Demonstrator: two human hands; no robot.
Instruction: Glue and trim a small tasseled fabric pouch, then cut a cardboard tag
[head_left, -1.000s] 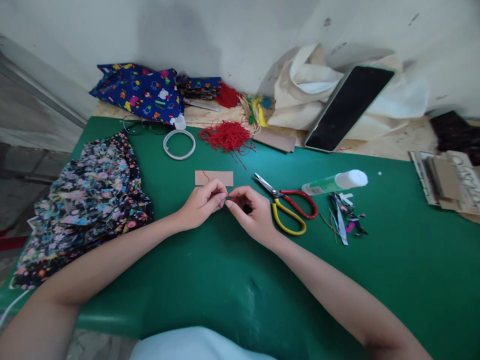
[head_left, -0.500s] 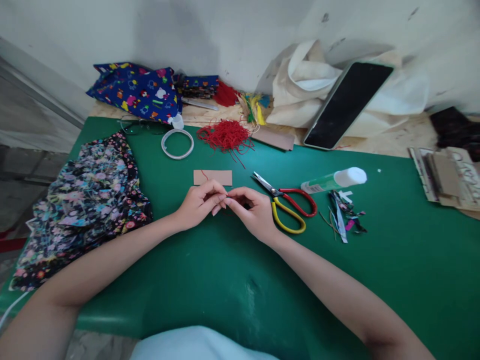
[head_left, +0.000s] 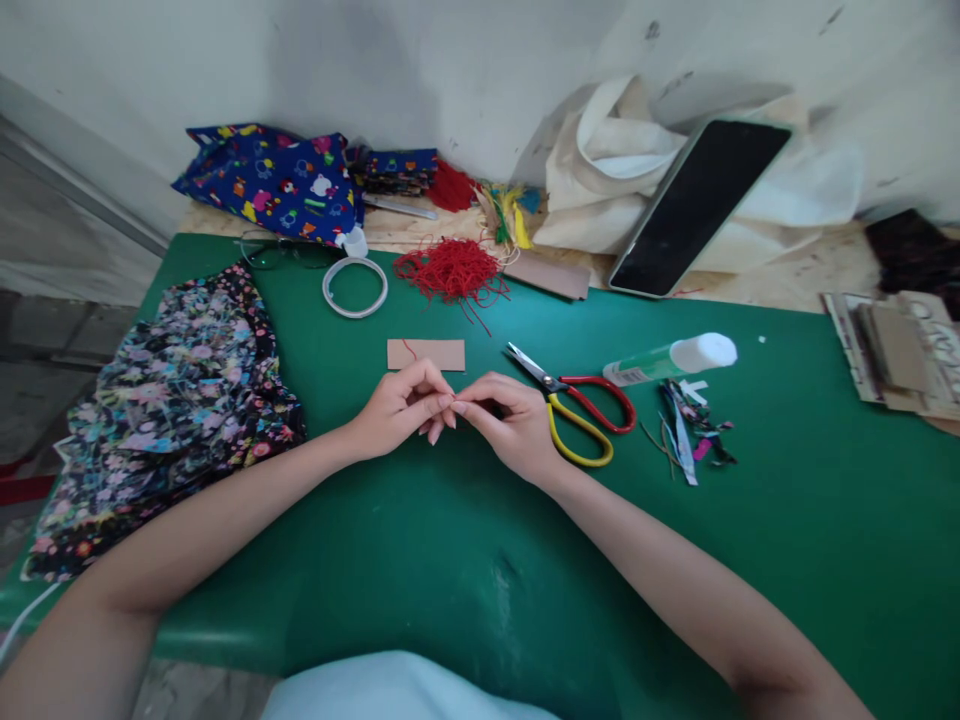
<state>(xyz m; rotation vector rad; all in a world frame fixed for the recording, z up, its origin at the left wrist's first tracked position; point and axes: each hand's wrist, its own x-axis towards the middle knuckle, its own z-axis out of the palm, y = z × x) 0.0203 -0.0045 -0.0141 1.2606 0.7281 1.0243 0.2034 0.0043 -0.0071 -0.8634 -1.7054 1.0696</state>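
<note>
My left hand and my right hand meet fingertip to fingertip above the green table. Both pinch a thin red string, whose loose end shows beyond the left knuckles; the stretch between the fingers is mostly hidden. Just behind the left hand lies a small brown cardboard strip, with the string end across it. Scissors with one red and one yellow handle rest open-bladed close to my right hand. A tangled heap of red strings lies farther back.
Right of the scissors are a glue stick and fabric scraps. A tape roll, glasses and floral fabric lie left. Behind, a phone leans on a cream cloth bag. Cardboard pieces lie far right.
The fingertips have shifted slightly, and the lower fingers of my left hand reach a little farther down. Both hands stay together in the same place.
</note>
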